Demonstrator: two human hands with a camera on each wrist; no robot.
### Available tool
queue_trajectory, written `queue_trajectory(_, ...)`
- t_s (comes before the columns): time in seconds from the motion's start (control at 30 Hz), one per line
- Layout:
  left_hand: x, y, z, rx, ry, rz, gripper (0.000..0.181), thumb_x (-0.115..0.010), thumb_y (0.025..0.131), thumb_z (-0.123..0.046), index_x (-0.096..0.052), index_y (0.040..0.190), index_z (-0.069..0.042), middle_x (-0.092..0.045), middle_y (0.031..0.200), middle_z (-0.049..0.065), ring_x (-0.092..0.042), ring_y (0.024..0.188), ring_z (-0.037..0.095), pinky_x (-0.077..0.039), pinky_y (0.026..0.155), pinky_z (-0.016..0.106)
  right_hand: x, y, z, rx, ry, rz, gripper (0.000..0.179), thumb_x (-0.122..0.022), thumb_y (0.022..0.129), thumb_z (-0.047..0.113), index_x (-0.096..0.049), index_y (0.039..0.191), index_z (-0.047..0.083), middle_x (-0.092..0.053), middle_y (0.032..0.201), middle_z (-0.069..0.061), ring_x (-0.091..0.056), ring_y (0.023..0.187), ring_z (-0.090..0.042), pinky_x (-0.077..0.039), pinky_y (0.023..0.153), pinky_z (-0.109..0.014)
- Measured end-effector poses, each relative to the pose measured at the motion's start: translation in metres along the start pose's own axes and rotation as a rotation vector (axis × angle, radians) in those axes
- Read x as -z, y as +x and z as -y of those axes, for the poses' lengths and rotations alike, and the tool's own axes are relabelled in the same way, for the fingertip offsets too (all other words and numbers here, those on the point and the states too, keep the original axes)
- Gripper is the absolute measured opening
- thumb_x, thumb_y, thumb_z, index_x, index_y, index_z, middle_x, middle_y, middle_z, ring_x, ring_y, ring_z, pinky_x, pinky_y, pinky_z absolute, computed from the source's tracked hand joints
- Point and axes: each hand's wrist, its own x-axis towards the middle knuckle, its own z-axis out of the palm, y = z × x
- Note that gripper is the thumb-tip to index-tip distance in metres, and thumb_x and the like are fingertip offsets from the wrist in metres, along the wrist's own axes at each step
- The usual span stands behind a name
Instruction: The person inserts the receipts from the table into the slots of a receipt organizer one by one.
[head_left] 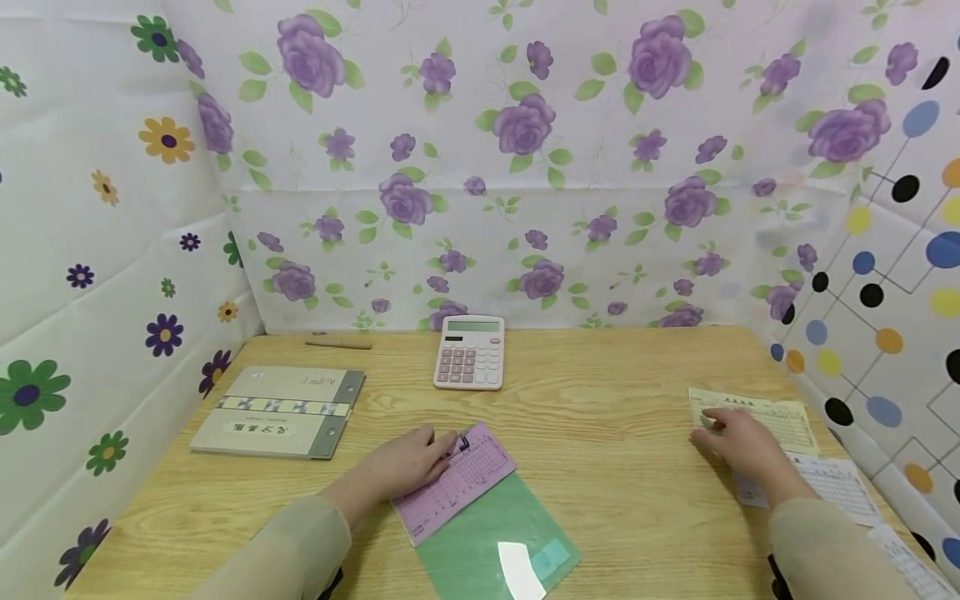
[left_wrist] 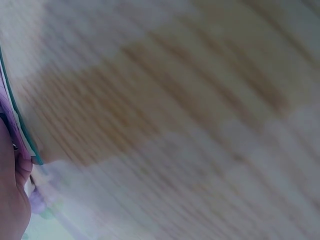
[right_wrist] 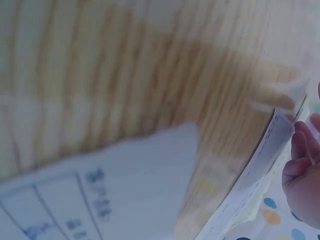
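Note:
A green clipboard (head_left: 491,533) lies at an angle on the table, with a pink printed form (head_left: 465,492) across its upper end. My left hand (head_left: 408,467) grips that upper end beside a small dark clip (head_left: 462,444). In the left wrist view, fingers (left_wrist: 24,170) wrap the board's edge. Off to the right, my right hand (head_left: 746,446) is at a pale yellow printed form (head_left: 776,421), its fingers loosely bent near the form's left side. Whether they touch the paper cannot be told. A white printed form (head_left: 832,483) lies partly under that hand.
Another white form (head_left: 911,558) lies at the table's right edge. A pink-and-white calculator (head_left: 469,352) stands at the back middle. To the left lies a cream-and-grey account book (head_left: 277,412), with a brown pen (head_left: 337,342) behind it. Patterned cloth walls border the table.

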Motion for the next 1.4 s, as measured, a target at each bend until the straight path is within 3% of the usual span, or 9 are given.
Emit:
queue_trajectory(0.23, -0.001, 0.001, -0.001, 0.006, -0.008, 0.003, 0.050, -0.046, 0.098, -0.035, -0.040, 0.143, -0.014, -0.042, 0.086, -0.002, -0.039, 0.063, 0.007, -0.038, 0.056, 0.022, -0.009, 0.004, 0.011, 0.028, 0.022, 0.007, 0.066, -0.058, 0.091, 0.042, -0.048, 0.128, -0.012, -0.056, 0.112, -0.032, -0.053, 0.102, -0.047, -0.042, 0.082, -0.057)
queue_trajectory(0.47, 0.001, 0.000, -0.002, 0.031, -0.024, 0.019, 0.050, -0.045, 0.098, -0.036, -0.039, 0.144, -0.016, -0.042, 0.087, -0.002, -0.040, 0.064, 0.007, -0.039, 0.057, 0.023, -0.025, 0.007, 0.044, 0.083, 0.083, 0.022, 0.063, -0.061, 0.090, 0.037, -0.048, 0.128, -0.012, -0.056, 0.115, -0.029, -0.055, 0.105, -0.043, -0.043, 0.086, -0.055)
queue_trajectory(0.7, -0.001, -0.001, -0.001, 0.001, -0.003, -0.015, 0.049, -0.047, 0.098, -0.036, -0.042, 0.142, -0.014, -0.041, 0.085, -0.002, -0.039, 0.063, 0.007, -0.038, 0.055, 0.023, -0.041, 0.006, 0.080, 0.107, 0.114, 0.042, 0.061, -0.063, 0.089, 0.033, -0.048, 0.127, -0.012, -0.057, 0.112, -0.025, -0.054, 0.106, -0.041, -0.042, 0.089, -0.053)
queue_trajectory(0.93, -0.003, -0.001, -0.001, 0.011, -0.012, -0.020, 0.049, -0.047, 0.098, -0.035, -0.041, 0.142, -0.015, -0.041, 0.084, -0.002, -0.039, 0.063, 0.008, -0.037, 0.055, 0.023, -0.052, 0.005, 0.097, 0.120, 0.127, 0.051, 0.061, -0.065, 0.088, 0.033, -0.050, 0.127, -0.011, -0.056, 0.113, -0.023, -0.051, 0.107, -0.039, -0.041, 0.091, -0.052)
queue_trajectory(1.13, -0.002, -0.001, -0.001, 0.003, -0.009, -0.028, 0.050, -0.048, 0.098, -0.034, -0.041, 0.142, -0.014, -0.040, 0.083, -0.002, -0.038, 0.062, 0.008, -0.037, 0.055, 0.023, -0.045, 0.002, 0.096, 0.108, 0.151, 0.039, 0.061, -0.065, 0.088, 0.033, -0.048, 0.130, -0.009, -0.054, 0.113, -0.022, -0.052, 0.105, -0.039, -0.040, 0.090, -0.054)
queue_trajectory(1.3, -0.003, 0.000, -0.001, 0.003, -0.009, -0.032, 0.050, -0.048, 0.097, -0.034, -0.041, 0.142, -0.014, -0.040, 0.083, -0.003, -0.038, 0.062, 0.007, -0.037, 0.054, 0.022, -0.026, 0.002, 0.069, 0.084, 0.107, -0.010, 0.060, -0.064, 0.089, 0.032, -0.047, 0.131, -0.007, -0.051, 0.114, -0.028, -0.052, 0.102, -0.042, -0.041, 0.087, -0.056)
queue_trajectory(1.4, -0.003, 0.001, -0.001, 0.011, 0.000, -0.024, 0.050, -0.048, 0.098, -0.034, -0.041, 0.143, -0.015, -0.041, 0.084, -0.003, -0.038, 0.062, 0.007, -0.037, 0.055, 0.022, -0.013, 0.003, 0.049, 0.041, 0.075, 0.006, 0.062, -0.062, 0.090, 0.034, -0.045, 0.132, -0.008, -0.047, 0.115, -0.032, -0.052, 0.102, -0.044, -0.042, 0.083, -0.057)
